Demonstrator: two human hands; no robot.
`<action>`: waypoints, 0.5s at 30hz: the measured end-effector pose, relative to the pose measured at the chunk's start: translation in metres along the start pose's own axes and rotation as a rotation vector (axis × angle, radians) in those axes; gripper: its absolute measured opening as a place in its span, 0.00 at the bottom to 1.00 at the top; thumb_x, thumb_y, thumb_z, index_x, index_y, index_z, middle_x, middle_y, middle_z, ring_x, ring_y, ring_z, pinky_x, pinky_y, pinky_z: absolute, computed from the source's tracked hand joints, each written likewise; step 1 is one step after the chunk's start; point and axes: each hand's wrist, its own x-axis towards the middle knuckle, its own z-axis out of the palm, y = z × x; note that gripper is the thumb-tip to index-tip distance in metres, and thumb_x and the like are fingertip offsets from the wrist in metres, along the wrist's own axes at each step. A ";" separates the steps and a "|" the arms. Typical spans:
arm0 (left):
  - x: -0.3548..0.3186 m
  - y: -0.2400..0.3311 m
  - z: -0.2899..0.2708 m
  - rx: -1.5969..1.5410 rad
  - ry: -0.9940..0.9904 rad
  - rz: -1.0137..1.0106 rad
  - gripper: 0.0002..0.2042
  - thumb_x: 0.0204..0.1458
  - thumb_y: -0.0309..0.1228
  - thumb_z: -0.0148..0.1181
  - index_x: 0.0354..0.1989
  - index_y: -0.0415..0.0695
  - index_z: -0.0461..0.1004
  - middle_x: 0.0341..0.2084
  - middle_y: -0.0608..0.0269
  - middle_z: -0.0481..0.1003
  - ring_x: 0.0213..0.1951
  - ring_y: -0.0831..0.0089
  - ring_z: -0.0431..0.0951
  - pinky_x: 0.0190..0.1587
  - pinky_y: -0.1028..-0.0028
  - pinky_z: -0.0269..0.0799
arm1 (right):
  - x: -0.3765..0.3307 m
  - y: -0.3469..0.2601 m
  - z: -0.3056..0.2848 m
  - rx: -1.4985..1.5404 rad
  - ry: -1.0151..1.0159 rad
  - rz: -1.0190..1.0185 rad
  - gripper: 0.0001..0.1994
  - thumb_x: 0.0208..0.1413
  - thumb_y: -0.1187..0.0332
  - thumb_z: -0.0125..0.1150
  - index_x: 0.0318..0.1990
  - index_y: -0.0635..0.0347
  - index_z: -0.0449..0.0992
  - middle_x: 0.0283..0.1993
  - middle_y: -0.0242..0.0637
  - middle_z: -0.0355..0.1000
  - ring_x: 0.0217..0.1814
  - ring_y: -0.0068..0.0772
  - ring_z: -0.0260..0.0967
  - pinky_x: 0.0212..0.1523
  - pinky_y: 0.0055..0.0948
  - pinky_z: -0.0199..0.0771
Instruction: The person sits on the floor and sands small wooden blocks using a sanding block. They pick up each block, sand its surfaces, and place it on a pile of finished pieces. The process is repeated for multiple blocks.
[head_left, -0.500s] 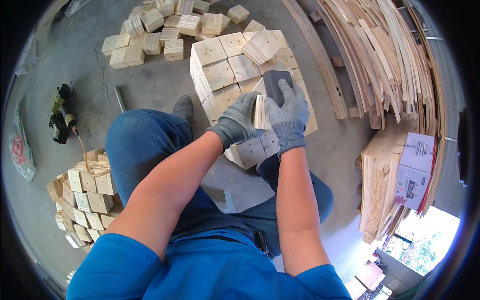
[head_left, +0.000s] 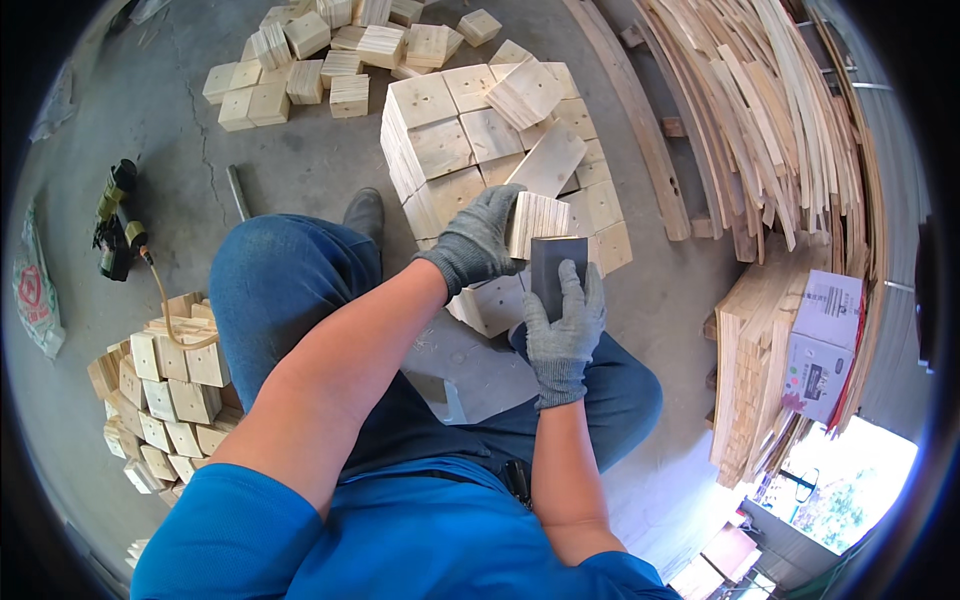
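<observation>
Your right hand (head_left: 563, 330) grasps a dark grey block (head_left: 557, 262), just beside the striped wooden block (head_left: 538, 222) that your left hand (head_left: 482, 240) grips over the stack of wooden blocks (head_left: 442, 148). Beyond that stack, a loose heap of blocks (head_left: 305, 38) lies on the grey floor (head_left: 290, 165).

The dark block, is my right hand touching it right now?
Touching. The head view shows the gloved right hand with its fingers laid directly over the face of the dark block.
</observation>
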 end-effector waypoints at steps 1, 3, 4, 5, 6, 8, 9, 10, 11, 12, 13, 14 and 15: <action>0.000 0.001 0.000 -0.011 -0.004 -0.012 0.50 0.38 0.45 0.86 0.70 0.45 0.64 0.63 0.46 0.70 0.67 0.48 0.72 0.72 0.60 0.68 | 0.001 0.001 0.001 -0.005 0.006 -0.005 0.36 0.55 0.56 0.78 0.71 0.50 0.75 0.76 0.62 0.63 0.75 0.68 0.62 0.73 0.62 0.62; 0.000 0.002 0.000 -0.021 0.002 -0.016 0.51 0.37 0.46 0.86 0.71 0.45 0.64 0.63 0.46 0.70 0.67 0.49 0.72 0.72 0.60 0.68 | 0.008 0.001 0.000 -0.014 0.017 -0.017 0.35 0.55 0.57 0.78 0.71 0.50 0.75 0.76 0.62 0.63 0.76 0.67 0.62 0.73 0.61 0.62; -0.001 0.001 0.001 -0.021 0.011 -0.007 0.51 0.37 0.46 0.86 0.71 0.45 0.64 0.63 0.46 0.70 0.67 0.49 0.72 0.72 0.60 0.68 | 0.015 0.001 0.001 -0.016 0.018 -0.017 0.35 0.55 0.57 0.78 0.71 0.50 0.75 0.76 0.61 0.64 0.76 0.67 0.62 0.73 0.61 0.62; -0.001 0.000 0.001 -0.022 0.020 0.001 0.51 0.37 0.46 0.87 0.71 0.45 0.63 0.63 0.47 0.70 0.67 0.49 0.72 0.72 0.60 0.68 | 0.027 0.001 0.002 -0.017 0.018 -0.018 0.35 0.55 0.57 0.78 0.71 0.50 0.75 0.76 0.61 0.64 0.76 0.66 0.62 0.73 0.61 0.62; -0.002 -0.001 0.000 -0.013 0.030 0.000 0.51 0.37 0.46 0.87 0.71 0.45 0.63 0.63 0.47 0.70 0.67 0.49 0.72 0.72 0.61 0.68 | 0.041 0.003 0.004 -0.016 0.019 -0.020 0.35 0.55 0.58 0.77 0.71 0.50 0.75 0.76 0.61 0.64 0.77 0.65 0.61 0.74 0.60 0.62; -0.002 0.002 0.000 -0.009 0.034 0.004 0.51 0.38 0.46 0.87 0.71 0.45 0.63 0.63 0.47 0.70 0.66 0.50 0.72 0.72 0.61 0.69 | 0.071 0.008 0.007 -0.036 -0.001 -0.007 0.34 0.56 0.58 0.77 0.70 0.52 0.75 0.75 0.60 0.64 0.76 0.64 0.63 0.74 0.56 0.64; -0.002 0.001 0.002 0.002 0.036 0.003 0.51 0.38 0.45 0.86 0.71 0.45 0.64 0.63 0.47 0.70 0.66 0.51 0.73 0.71 0.61 0.69 | 0.088 0.012 0.011 -0.025 -0.008 -0.004 0.34 0.56 0.58 0.78 0.70 0.53 0.75 0.75 0.60 0.65 0.76 0.63 0.64 0.75 0.55 0.64; -0.002 -0.001 0.003 0.011 0.037 0.003 0.50 0.38 0.45 0.86 0.71 0.45 0.64 0.63 0.47 0.70 0.66 0.51 0.73 0.71 0.61 0.69 | 0.103 0.016 0.014 -0.016 -0.014 -0.001 0.34 0.56 0.59 0.78 0.70 0.54 0.76 0.74 0.60 0.66 0.76 0.63 0.64 0.75 0.53 0.65; -0.002 -0.002 0.005 0.019 0.038 0.003 0.50 0.39 0.45 0.86 0.71 0.45 0.64 0.63 0.48 0.70 0.66 0.51 0.73 0.71 0.61 0.69 | 0.116 0.021 0.015 0.048 -0.024 0.010 0.34 0.56 0.59 0.78 0.70 0.56 0.76 0.74 0.59 0.67 0.75 0.62 0.65 0.75 0.51 0.65; -0.001 -0.004 0.005 0.011 0.039 0.011 0.50 0.39 0.45 0.86 0.71 0.45 0.64 0.63 0.48 0.70 0.65 0.51 0.73 0.71 0.61 0.69 | 0.128 0.026 0.017 0.114 -0.032 0.020 0.34 0.56 0.60 0.79 0.70 0.58 0.76 0.73 0.59 0.68 0.75 0.61 0.66 0.76 0.49 0.66; -0.001 -0.005 0.006 0.003 0.040 0.020 0.49 0.39 0.45 0.86 0.71 0.45 0.64 0.63 0.48 0.70 0.65 0.51 0.73 0.71 0.61 0.70 | 0.134 0.029 0.019 0.180 -0.040 0.030 0.34 0.56 0.61 0.79 0.70 0.59 0.76 0.72 0.59 0.69 0.75 0.59 0.67 0.76 0.47 0.66; -0.001 -0.006 0.006 -0.005 0.039 0.029 0.49 0.40 0.45 0.86 0.71 0.46 0.64 0.63 0.48 0.70 0.65 0.51 0.74 0.71 0.61 0.70 | 0.133 0.032 0.020 0.230 -0.058 0.077 0.34 0.56 0.61 0.79 0.69 0.61 0.76 0.72 0.58 0.70 0.75 0.58 0.67 0.76 0.46 0.66; -0.001 -0.005 0.006 -0.011 0.040 0.025 0.49 0.40 0.45 0.86 0.71 0.46 0.64 0.62 0.48 0.70 0.65 0.51 0.74 0.71 0.61 0.70 | 0.134 0.032 0.019 0.278 -0.078 0.120 0.34 0.56 0.61 0.79 0.69 0.62 0.75 0.71 0.58 0.71 0.75 0.57 0.67 0.77 0.45 0.66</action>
